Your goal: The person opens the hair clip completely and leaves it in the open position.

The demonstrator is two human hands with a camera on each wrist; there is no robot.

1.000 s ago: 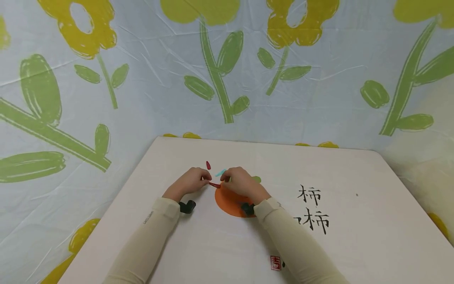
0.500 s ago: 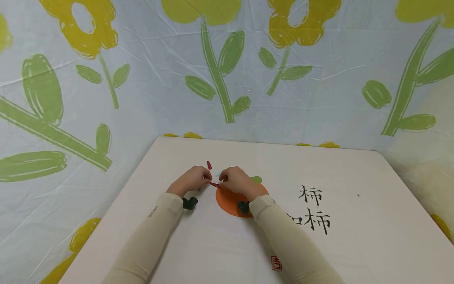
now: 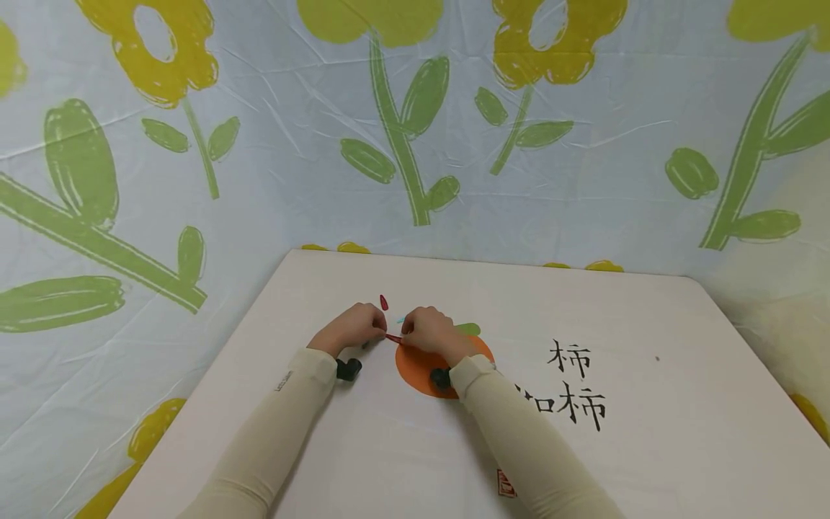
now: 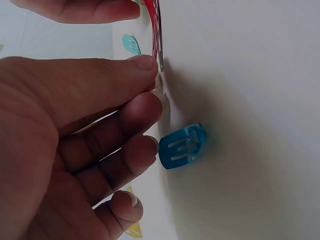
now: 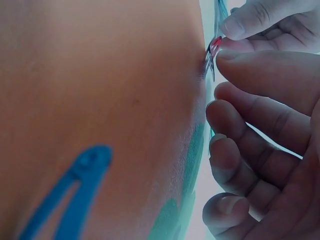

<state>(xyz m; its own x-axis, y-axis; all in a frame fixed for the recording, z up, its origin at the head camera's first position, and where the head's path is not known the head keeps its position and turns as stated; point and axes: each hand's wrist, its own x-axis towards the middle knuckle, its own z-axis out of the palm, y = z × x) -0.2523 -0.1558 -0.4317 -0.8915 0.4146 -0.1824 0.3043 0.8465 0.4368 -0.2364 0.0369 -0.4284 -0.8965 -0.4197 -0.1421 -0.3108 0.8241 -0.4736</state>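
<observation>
Between my two hands, a slim red hair clip is held just above the table, seen nearly edge-on. My left hand pinches one end between thumb and forefinger, as the left wrist view shows on the red clip. At the other end my right hand pinches it with thumb and forefinger, its other fingers loosely curled. A blue slotted hair clip lies close to my left fingertips. Behind my hands is a light blue clip, mostly covered by the right one.
Another red clip lies farther back on the pale table mat. An orange persimmon print is under my right hand, with a blurred blue clip over it in the right wrist view. Flower-printed cloth hangs behind.
Both hands keep the red clip at nearly the same spot. My right hand has shifted slightly left and covers more of the light blue clip. The view has drifted a little.
</observation>
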